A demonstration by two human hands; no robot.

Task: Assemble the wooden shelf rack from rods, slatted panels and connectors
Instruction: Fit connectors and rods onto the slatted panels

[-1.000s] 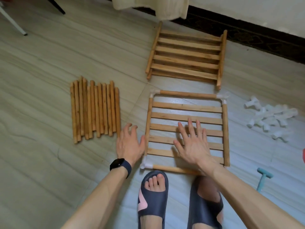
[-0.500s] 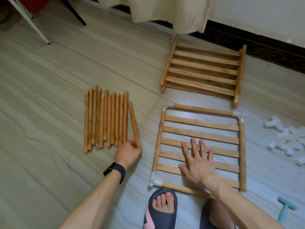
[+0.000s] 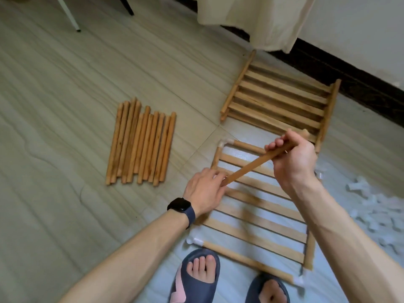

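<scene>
A single wooden rod [image 3: 253, 166] is held in the air above the framed slatted panel [image 3: 260, 215], slanting up to the right. My left hand [image 3: 205, 193] grips its lower left end and my right hand [image 3: 293, 160] is closed round its upper right end. The framed panel lies flat on the floor with rods along its edges and white connectors [image 3: 224, 143] at its corners. A row of several loose rods [image 3: 142, 143] lies on the floor to the left. A stack of bare slatted panels [image 3: 282, 101] lies beyond, near the wall.
A heap of white plastic connectors [image 3: 371, 206] lies on the floor at the right. My two feet in dark slippers [image 3: 196, 278] stand at the panel's near edge. A cream cloth [image 3: 258, 20] hangs at the back; white and black furniture legs [image 3: 70, 16] stand at top left.
My left hand took one rod from the row and lifted it over the panel. My right hand left the slats and closed on the rod's other end. The camera moved closer.
</scene>
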